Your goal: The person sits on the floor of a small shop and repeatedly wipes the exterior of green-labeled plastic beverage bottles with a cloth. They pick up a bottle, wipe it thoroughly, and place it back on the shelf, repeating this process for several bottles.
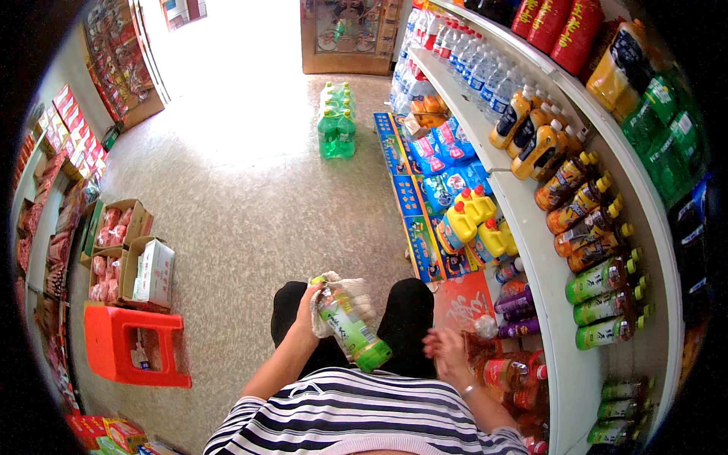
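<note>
A green-labelled tea bottle [354, 329] lies slanted in front of my lap, its yellow-green cap towards the upper left. My left hand [307, 314] grips it near the neck, together with a whitish cloth [355, 291] that wraps behind the bottle. Just right of my right knee, my right hand [448, 351] is in the air, slightly blurred, with loosely bent fingers and nothing seen in it. Beside that hand are a red printed carton [463, 298] and large bottles of brown drink [503, 372] under the shelf.
To my right runs a white shelf [520, 199] with rows of drink bottles, including similar green-labelled tea bottles [604, 306]. Yellow jugs [458, 227] stand low beside it. A red plastic stool [105, 347] and open cartons [128, 259] are left. A green bottle pack [336, 133] stands ahead.
</note>
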A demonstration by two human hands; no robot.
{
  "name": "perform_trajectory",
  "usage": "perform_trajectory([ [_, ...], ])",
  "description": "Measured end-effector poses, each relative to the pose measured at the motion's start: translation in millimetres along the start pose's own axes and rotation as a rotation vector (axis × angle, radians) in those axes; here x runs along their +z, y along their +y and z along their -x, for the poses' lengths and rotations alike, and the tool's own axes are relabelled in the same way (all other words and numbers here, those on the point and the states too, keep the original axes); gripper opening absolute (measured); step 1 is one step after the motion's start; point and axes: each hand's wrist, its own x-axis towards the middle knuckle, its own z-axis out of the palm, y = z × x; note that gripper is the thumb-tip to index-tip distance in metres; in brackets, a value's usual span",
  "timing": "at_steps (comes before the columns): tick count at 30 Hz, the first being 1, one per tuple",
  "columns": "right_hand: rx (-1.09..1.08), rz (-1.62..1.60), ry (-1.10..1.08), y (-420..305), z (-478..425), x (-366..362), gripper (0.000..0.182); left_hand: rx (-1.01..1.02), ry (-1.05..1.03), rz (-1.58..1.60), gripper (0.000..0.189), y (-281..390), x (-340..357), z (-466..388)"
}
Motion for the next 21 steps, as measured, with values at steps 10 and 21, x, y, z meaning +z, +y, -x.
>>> perform_trajectory([
  [10,0.389,1.058,-0.006,64.8,54.2,-115.1,0.012,0.069,0.132,-0.077,0.025,36.4,-51.8,-9.8],
  [21,0.61,0.951,0.03,57.8,80.7,-107.8,0.014,-0.08,0.31,-0.134,0.032,30.7,-66.7,-36.2],
])
